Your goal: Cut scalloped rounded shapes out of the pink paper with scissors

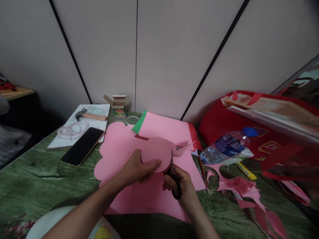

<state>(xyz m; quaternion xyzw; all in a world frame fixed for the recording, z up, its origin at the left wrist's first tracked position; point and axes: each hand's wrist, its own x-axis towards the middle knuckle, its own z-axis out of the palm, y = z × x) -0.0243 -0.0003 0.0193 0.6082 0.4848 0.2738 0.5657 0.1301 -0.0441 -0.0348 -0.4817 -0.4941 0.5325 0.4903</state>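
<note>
Green table: bears pink sheets beneath both hands;
Left hand: pinches a rounded pink piece, held over the sheets;
Right hand: grips the scissors; blades at the piece's right edge;
Risk: a loose pinch could let the piece twist, so the cut strays inward; the trailing strip might snag the blades;

Paper disc is pink, scissor handles blk, tabletop streaky grn.
</note>
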